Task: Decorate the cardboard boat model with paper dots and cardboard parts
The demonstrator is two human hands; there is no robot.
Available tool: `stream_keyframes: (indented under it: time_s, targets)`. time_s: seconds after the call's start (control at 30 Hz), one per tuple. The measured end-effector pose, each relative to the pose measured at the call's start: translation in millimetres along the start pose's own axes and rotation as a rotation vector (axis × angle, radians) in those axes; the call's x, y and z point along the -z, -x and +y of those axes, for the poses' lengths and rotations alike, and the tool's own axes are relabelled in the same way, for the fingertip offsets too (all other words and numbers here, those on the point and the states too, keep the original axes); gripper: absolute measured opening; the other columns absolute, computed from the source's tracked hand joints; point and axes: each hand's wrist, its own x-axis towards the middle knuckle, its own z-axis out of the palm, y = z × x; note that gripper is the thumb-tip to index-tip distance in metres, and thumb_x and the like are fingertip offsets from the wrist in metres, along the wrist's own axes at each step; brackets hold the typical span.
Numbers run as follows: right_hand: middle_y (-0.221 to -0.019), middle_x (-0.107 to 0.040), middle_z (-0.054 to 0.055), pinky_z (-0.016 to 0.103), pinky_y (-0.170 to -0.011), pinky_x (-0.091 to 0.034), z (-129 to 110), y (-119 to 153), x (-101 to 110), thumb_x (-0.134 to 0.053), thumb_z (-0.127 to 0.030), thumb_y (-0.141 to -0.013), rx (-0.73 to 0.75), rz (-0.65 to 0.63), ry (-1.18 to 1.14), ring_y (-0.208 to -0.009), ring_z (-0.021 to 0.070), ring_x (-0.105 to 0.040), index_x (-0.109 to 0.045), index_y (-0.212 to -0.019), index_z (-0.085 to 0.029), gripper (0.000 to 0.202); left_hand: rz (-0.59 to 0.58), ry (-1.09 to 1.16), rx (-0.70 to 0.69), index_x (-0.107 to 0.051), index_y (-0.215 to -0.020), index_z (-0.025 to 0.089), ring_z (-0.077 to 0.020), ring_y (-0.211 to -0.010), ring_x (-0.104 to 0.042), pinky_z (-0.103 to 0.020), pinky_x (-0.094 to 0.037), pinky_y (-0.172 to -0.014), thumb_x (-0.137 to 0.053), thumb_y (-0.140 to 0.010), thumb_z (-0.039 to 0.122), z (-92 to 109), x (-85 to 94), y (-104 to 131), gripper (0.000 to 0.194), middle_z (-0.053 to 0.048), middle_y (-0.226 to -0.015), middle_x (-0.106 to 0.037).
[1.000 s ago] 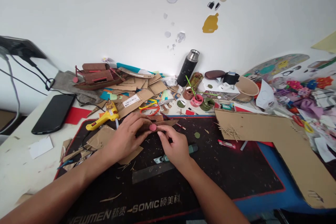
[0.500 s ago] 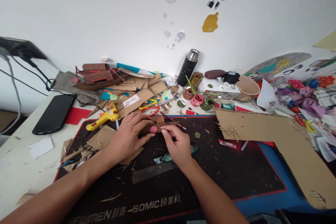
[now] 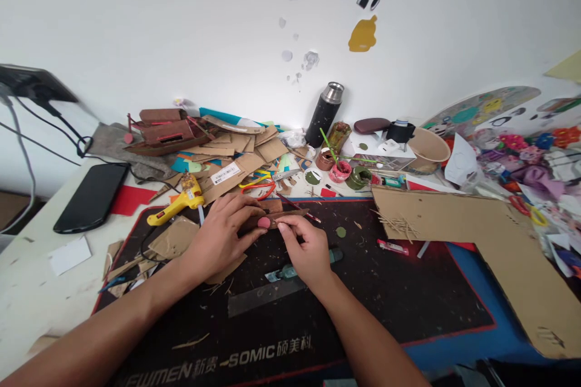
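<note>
white wall rises behind a pale tabletop, and on that lies a dark desk mat with a red edge and white lettering. above the far part of the mat, between the two hands, is a narrow brown piece with a round pink disc at its near side. the left hand grips its left end, fingers over the top and thumb along the near side, close to the disc. the right hand pinches it just right of the disc, thumb against forefinger; the exact spot between those tips is too small to make out.

partly behind the right hand, a green cutter lies on the mat, beside a clear strip. a small green disc lies further right. left of the left hand are a yellow glue gun and cardboard scraps. scissors with yellow and orange handles lie beyond the hands, near open pots of brown, pink and green paint. a black flask leans by the wall. at far left are a brown model boat and a black phone; at right, thin sticks rest on an l-shaped cardboard sheet.
</note>
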Motion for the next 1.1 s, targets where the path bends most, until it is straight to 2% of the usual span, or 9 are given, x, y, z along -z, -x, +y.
stream_keyframes:
  time_s: [0.23, 0.3, 0.43, 0.6, 0.7, 0.8, 0.87, 1.1]
  targets:
    - [-0.073, -0.076, 0.001, 0.024, -0.058, -0.047, 0, 0, 0, -0.063, -0.030, -0.104, -0.014, -0.011, -0.001, -0.056, 0.0135, -0.063, -0.081, -0.103, -0.019, 0.021, 0.004, 0.004, 0.000, -0.072, -0.119, 0.024, -0.0302, -0.125, -0.064, -0.049, -0.049, -0.108, -0.068, -0.104, 0.039, 0, -1.6, 1, 0.022, -0.009, -0.126, -0.074]
    - [-0.073, -0.076, 0.001, 0.024, -0.058, -0.047, 1, 0, 0, -0.063, -0.031, -0.104, -0.021, -0.014, -0.004, -0.056, 0.0135, -0.063, -0.081, -0.103, -0.019, 0.021, 0.015, 0.004, -0.001, -0.072, -0.123, 0.024, -0.0309, -0.124, -0.064, -0.050, -0.050, -0.108, -0.070, -0.103, 0.042, -1, -0.2, 1, 0.027, -0.009, -0.126, -0.074]
    - [-0.082, -0.080, 0.004, 0.025, -0.063, -0.051, 2, 0, 0, -0.063, -0.031, -0.103, -0.037, 0.006, -0.027, -0.061, 0.0149, -0.067, -0.081, -0.103, -0.019, 0.021, 0.079, 0.018, 0.038, -0.069, -0.132, 0.022, -0.0320, -0.124, -0.065, -0.051, -0.052, -0.109, -0.070, -0.101, 0.051, -4, 10.4, -1, 0.042, -0.011, -0.130, -0.073]
    - [-0.080, -0.078, 0.005, 0.027, -0.062, -0.050, 3, 0, 0, -0.064, -0.034, -0.102, -0.083, 0.029, -0.054, -0.062, 0.0156, -0.065, -0.081, -0.101, -0.019, 0.023, 0.147, 0.013, 0.150, -0.069, -0.127, 0.021, -0.0301, -0.126, -0.066, -0.049, -0.051, -0.113, -0.062, -0.106, 0.046, -13, 29.5, -6, 0.033, -0.011, -0.129, -0.072]
    - [-0.069, -0.070, 0.001, 0.026, -0.055, -0.047, 5, -1, 0, -0.066, -0.040, -0.101, -0.170, 0.062, -0.151, -0.054, 0.0138, -0.057, -0.080, -0.100, -0.019, 0.025, 0.186, 0.032, 0.187, -0.071, -0.121, 0.022, -0.0296, -0.125, -0.066, -0.047, -0.052, -0.112, -0.061, -0.106, 0.046, -18, 37.8, -10, 0.030, -0.009, -0.125, -0.073]
    - [-0.054, -0.053, -0.006, 0.023, -0.041, -0.035, 7, -3, 0, -0.067, -0.053, -0.099, -0.301, 0.079, -0.315, -0.040, 0.0107, -0.042, -0.076, -0.098, -0.019, 0.035, 0.211, 0.070, 0.239, -0.072, -0.117, 0.023, -0.0295, -0.122, -0.067, -0.046, -0.053, -0.111, -0.060, -0.105, 0.049, -20, 42.8, -13, 0.031, -0.008, -0.121, -0.075]
    - [-0.050, -0.046, -0.009, 0.022, -0.037, -0.030, 6, -5, 1, -0.069, -0.059, -0.096, -0.361, 0.092, -0.406, -0.037, 0.0096, -0.037, -0.072, -0.096, -0.019, 0.040, 0.224, 0.090, 0.270, -0.073, -0.115, 0.024, -0.0293, -0.121, -0.068, -0.045, -0.054, -0.109, -0.060, -0.105, 0.051, -19, 44.4, -15, 0.032, -0.008, -0.120, -0.075]
    - [-0.052, -0.040, -0.012, 0.020, -0.036, -0.026, 3, -9, 2, -0.079, -0.064, -0.086, -0.372, 0.106, -0.472, -0.037, 0.0073, -0.034, -0.060, -0.084, -0.022, 0.046, 0.232, 0.131, 0.307, -0.073, -0.114, 0.024, -0.0291, -0.124, -0.067, -0.044, -0.052, -0.111, -0.060, -0.103, 0.053, -18, 45.7, -15, 0.034, -0.008, -0.121, -0.075]
